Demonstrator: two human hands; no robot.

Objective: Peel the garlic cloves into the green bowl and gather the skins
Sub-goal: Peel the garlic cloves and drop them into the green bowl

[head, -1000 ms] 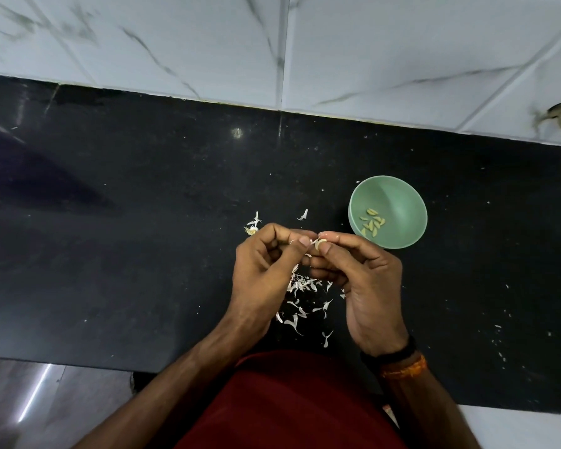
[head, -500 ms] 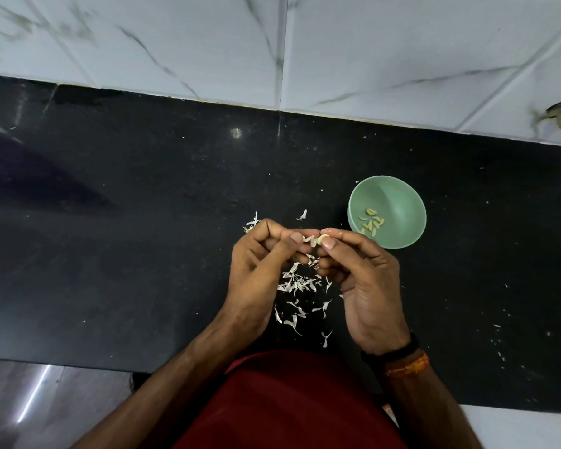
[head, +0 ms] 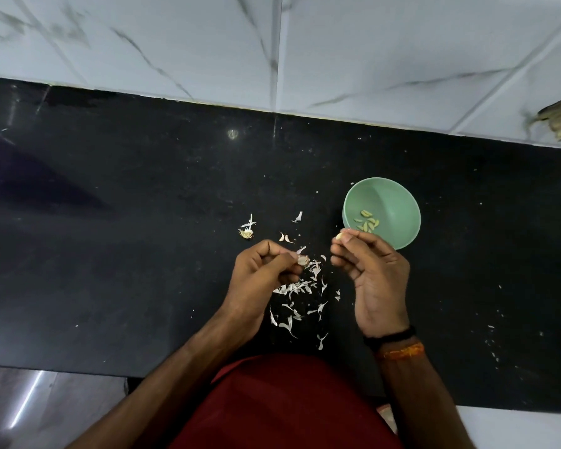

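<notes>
Hands have split apart: right hand [head: 371,277] pinches a pale clove [head: 340,235] (near the green bowl [head: 399,202]), left hand [head: 263,273] pinches skin [head: 303,260].

So the bowl [head: 399,202] sits on the counter [head: 127,254] toward the right, peeled cloves [head: 366,222] inside it. Right hand [head: 374,273] is just in front of its rim, left hand [head: 263,277] further left, loose skins [head: 300,299] scattered between and before them.
</notes>
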